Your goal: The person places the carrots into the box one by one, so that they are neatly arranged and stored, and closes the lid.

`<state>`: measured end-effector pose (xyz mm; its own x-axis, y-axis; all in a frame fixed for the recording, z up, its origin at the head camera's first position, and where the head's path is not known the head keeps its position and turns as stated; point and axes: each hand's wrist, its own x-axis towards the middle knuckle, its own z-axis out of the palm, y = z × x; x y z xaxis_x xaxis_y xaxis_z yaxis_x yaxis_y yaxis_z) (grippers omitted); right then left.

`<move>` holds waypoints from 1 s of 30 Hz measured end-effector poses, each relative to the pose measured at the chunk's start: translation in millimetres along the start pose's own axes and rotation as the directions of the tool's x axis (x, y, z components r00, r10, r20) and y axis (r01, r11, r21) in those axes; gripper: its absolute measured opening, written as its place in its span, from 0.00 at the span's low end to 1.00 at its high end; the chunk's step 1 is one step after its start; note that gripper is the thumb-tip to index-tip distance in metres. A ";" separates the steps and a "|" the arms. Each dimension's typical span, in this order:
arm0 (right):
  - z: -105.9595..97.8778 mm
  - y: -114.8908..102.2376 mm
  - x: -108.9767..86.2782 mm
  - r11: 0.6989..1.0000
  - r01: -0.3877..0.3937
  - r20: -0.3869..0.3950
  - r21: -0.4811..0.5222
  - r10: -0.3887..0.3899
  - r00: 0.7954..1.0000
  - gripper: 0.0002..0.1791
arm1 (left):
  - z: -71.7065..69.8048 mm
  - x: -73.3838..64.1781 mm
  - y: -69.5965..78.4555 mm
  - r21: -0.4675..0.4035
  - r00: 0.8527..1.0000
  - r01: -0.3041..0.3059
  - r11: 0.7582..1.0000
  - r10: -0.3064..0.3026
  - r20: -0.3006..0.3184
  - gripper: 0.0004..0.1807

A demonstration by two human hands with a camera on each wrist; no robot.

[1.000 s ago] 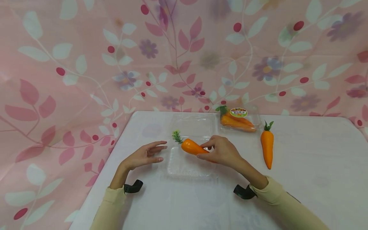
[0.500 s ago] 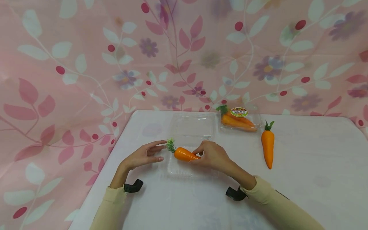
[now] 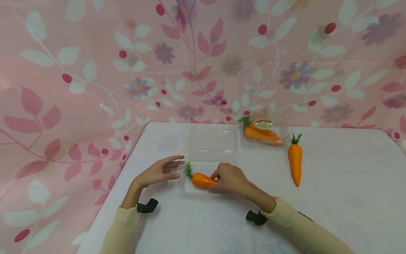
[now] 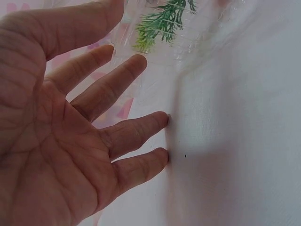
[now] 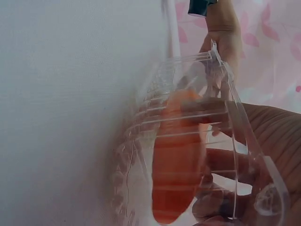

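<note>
In the head view, at lower centre, an orange carrot [image 3: 200,179] lies within the outline of the clear tray [image 3: 188,191], fronds [image 3: 188,170] to the left. The right hand [image 3: 231,179] pinches its narrow end. The left hand [image 3: 157,173], fingers loosely spread, is just left of the tray, gripping nothing. The lid [image 3: 211,139] lies open above. A filled pack [image 3: 263,133] and a loose carrot [image 3: 295,164] sit right of centre.

In the left wrist view, the palm fills the left side, fingers apart; the fronds show at top centre, near the tray's wall.

In the right wrist view, the carrot appears at lower centre behind clear plastic; whether it touches the floor, I cannot tell. A level, gentle release, fingers clear of the rim, should suit; the fronds probably want tucking inside, with the left hand steadying the light tray.
</note>
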<state>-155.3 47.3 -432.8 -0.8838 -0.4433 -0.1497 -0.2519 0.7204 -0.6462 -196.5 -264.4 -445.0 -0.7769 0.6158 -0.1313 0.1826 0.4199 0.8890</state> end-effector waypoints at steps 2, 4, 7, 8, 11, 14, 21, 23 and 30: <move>1.8 0.4 0.6 1.000 0.007 0.008 -0.003 -0.007 1.000 0.18 | 0.2 -0.2 1.2 0.000 1.000 -0.004 1.000 0.004 0.000 0.38; 3.0 -0.2 0.7 1.000 0.010 0.015 -0.006 -0.010 1.000 0.17 | 0.2 -0.4 2.3 0.001 1.000 -0.001 1.000 0.001 -0.001 0.38; 4.6 -0.5 0.9 1.000 0.022 0.021 -0.013 -0.021 1.000 0.17 | 0.1 -0.4 2.3 0.008 1.000 0.000 1.000 0.000 0.000 0.38; 4.7 -0.6 0.8 0.999 0.028 0.020 -0.017 -0.028 0.999 0.17 | 0.1 -0.3 2.4 0.010 1.000 0.001 1.000 -0.001 -0.001 0.38; 3.6 -0.9 -0.4 0.999 0.039 0.014 -0.027 -0.038 0.999 0.18 | 0.0 -0.2 2.3 0.007 1.000 -0.001 1.000 0.001 0.000 0.38; 0.7 -1.3 -2.7 0.999 0.032 0.001 -0.040 -0.032 0.999 0.20 | 0.2 -0.1 2.6 -0.001 1.000 -0.004 1.000 0.004 0.006 0.39; -8.3 -1.1 -10.1 0.995 0.045 -0.047 -0.086 -0.049 0.998 0.21 | 0.0 0.2 1.2 -0.003 1.000 -0.015 1.000 0.015 0.009 0.38; -11.3 0.0 -12.4 0.995 0.049 -0.067 -0.091 -0.055 0.996 0.21 | 0.2 0.2 1.7 -0.001 1.000 -0.011 1.000 0.011 0.006 0.39; -24.4 5.2 -19.4 0.997 0.051 -0.116 -0.056 -0.057 0.992 0.20 | 0.5 -0.7 -0.9 0.010 1.000 -0.008 1.000 0.008 0.002 0.39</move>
<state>-149.1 72.6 -415.0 -0.9077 -0.4188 -0.0242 -0.3186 0.7257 -0.6098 -195.8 -264.9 -446.0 -0.7741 0.6205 -0.1254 0.1945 0.4215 0.8857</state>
